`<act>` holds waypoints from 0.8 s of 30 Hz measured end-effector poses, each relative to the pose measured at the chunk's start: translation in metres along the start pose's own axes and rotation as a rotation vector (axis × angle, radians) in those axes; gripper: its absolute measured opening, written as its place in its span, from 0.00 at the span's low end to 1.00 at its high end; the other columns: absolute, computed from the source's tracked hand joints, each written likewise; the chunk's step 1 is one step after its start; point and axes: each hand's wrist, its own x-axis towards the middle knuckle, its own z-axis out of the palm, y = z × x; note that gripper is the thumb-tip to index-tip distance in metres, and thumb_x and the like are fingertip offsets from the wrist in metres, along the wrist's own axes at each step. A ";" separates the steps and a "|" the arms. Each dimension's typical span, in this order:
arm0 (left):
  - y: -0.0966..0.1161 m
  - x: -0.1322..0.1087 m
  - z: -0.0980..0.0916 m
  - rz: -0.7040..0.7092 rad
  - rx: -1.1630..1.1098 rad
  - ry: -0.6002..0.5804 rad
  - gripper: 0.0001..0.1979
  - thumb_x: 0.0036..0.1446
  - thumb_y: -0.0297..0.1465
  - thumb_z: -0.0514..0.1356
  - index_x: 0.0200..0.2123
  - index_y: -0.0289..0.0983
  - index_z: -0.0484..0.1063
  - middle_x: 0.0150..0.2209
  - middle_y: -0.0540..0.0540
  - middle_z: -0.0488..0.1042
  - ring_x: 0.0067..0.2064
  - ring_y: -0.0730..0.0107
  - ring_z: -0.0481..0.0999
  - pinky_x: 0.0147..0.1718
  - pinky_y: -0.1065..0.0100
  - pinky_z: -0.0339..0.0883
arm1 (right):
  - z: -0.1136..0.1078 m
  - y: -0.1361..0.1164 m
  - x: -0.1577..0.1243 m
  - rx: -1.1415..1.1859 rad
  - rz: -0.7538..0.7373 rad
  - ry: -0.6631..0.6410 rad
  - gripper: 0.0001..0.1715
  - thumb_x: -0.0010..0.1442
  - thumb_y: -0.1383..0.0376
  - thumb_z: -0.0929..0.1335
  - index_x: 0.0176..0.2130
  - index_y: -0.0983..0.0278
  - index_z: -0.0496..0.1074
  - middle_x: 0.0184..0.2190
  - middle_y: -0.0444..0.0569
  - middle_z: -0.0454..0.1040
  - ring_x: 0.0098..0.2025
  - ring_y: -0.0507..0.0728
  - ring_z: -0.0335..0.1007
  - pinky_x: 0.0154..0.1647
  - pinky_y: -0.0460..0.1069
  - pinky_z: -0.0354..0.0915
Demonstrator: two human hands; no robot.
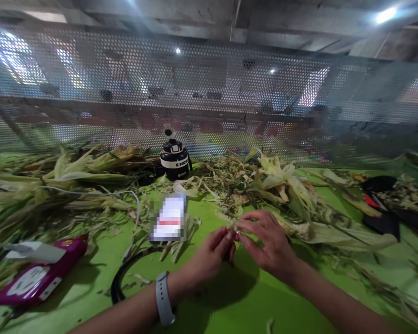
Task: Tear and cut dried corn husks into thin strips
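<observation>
Above the green tabletop [237,301], my left hand [214,250] is closed in a pinch, with a grey watch band [165,299] on its wrist. A small pale strip of corn husk [231,224] shows at its fingertips. My right hand [270,243] meets it from the right, thumb and forefinger closed at the same strip, the other fingers loosely bent. The fingers hide most of the strip. Just behind my right hand lies a heap of corn husks [289,185], with a pale kernelled cob [299,228] partly showing.
A phone [170,218] with a lit screen lies left of my hands, near a black cable [116,283]. A purple power strip [64,255] with a white charger [38,253] sits at left. A black bottle [174,162] stands before the perforated metal screen [209,93]. Husks [83,171] cover the left back.
</observation>
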 end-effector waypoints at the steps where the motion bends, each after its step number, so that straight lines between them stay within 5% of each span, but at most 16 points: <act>1: 0.000 -0.001 0.000 0.000 0.016 -0.030 0.24 0.49 0.54 0.58 0.27 0.38 0.62 0.22 0.55 0.62 0.24 0.75 0.62 0.27 0.70 0.60 | -0.001 0.000 0.001 0.006 -0.036 -0.030 0.13 0.61 0.67 0.64 0.46 0.59 0.72 0.44 0.53 0.71 0.48 0.61 0.65 0.48 0.56 0.62; 5: -0.001 -0.001 0.002 -0.020 0.047 -0.138 0.24 0.49 0.55 0.57 0.29 0.38 0.63 0.22 0.54 0.63 0.24 0.75 0.62 0.27 0.70 0.59 | -0.001 0.005 0.003 0.095 -0.109 -0.135 0.14 0.63 0.67 0.62 0.47 0.58 0.71 0.45 0.51 0.72 0.51 0.60 0.64 0.52 0.57 0.60; 17: 0.000 -0.003 -0.001 0.030 0.036 -0.145 0.18 0.59 0.46 0.54 0.29 0.36 0.65 0.23 0.53 0.64 0.26 0.75 0.60 0.30 0.71 0.56 | 0.001 0.007 0.002 0.214 -0.025 -0.127 0.08 0.64 0.66 0.64 0.42 0.62 0.71 0.39 0.53 0.74 0.45 0.59 0.68 0.46 0.55 0.64; 24: -0.002 -0.001 -0.009 -0.081 -0.310 -0.165 0.12 0.58 0.40 0.57 0.32 0.36 0.65 0.27 0.52 0.65 0.29 0.75 0.64 0.34 0.71 0.59 | -0.010 0.011 0.004 0.233 0.068 -0.131 0.18 0.64 0.68 0.60 0.53 0.61 0.66 0.49 0.53 0.72 0.54 0.59 0.64 0.57 0.58 0.57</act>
